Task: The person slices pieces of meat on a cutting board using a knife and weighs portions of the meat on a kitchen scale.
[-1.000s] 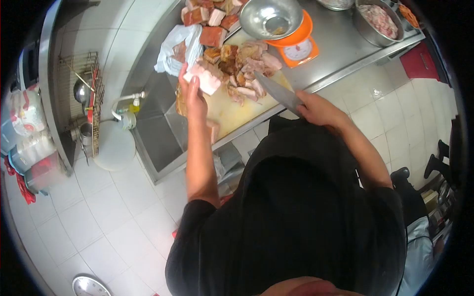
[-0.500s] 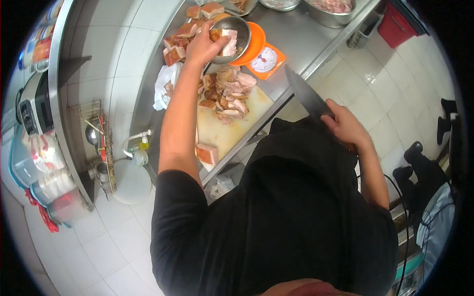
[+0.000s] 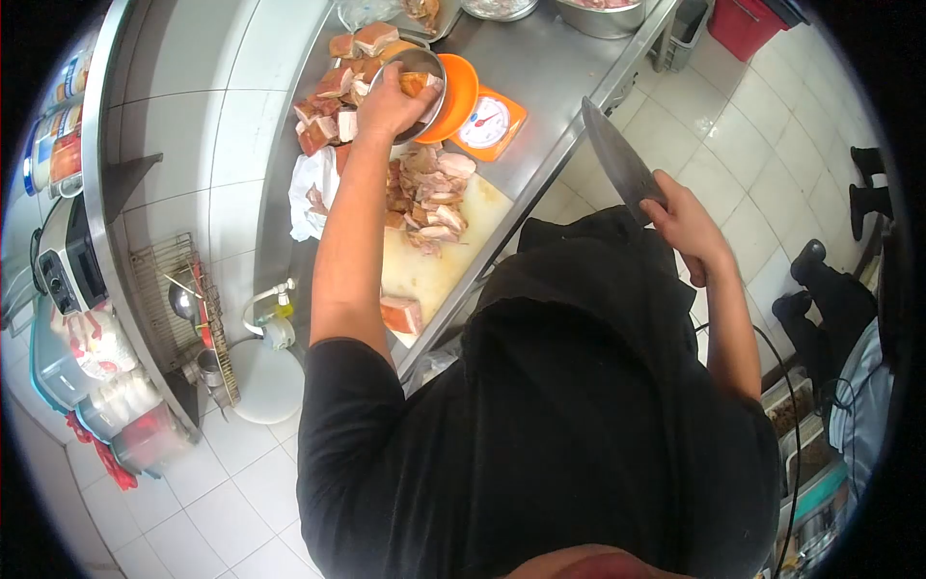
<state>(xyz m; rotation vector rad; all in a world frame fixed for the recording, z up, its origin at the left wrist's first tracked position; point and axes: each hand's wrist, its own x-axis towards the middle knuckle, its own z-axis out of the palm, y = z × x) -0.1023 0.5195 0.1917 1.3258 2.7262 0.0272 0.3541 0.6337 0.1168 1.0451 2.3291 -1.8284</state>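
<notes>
My left hand [image 3: 391,104] reaches into a metal bowl [image 3: 440,72], its fingers closed on a piece of meat [image 3: 417,83]. The bowl sits beside and partly over the orange pan of a kitchen scale [image 3: 487,124]. My right hand [image 3: 687,224] is wrapped round the handle of a large knife [image 3: 617,154], whose blade points up and away over the counter's front edge. Chopped meat [image 3: 434,193] is heaped on the white cutting board [image 3: 473,236], with one block of meat [image 3: 400,314] at its near end. More meat blocks [image 3: 333,87] lie left of the bowl.
A white plastic bag [image 3: 311,193] lies left of the board. Metal bowls [image 3: 603,17] stand at the far end of the steel counter [image 3: 516,58]. A red bin [image 3: 743,29] is on the floor. At right are another person's legs [image 3: 820,299].
The view has shifted. My left hand still reaches into the bowl, where a white piece seen under its fingers before is now mostly hidden. The knife in my right hand points slightly more upward.
</notes>
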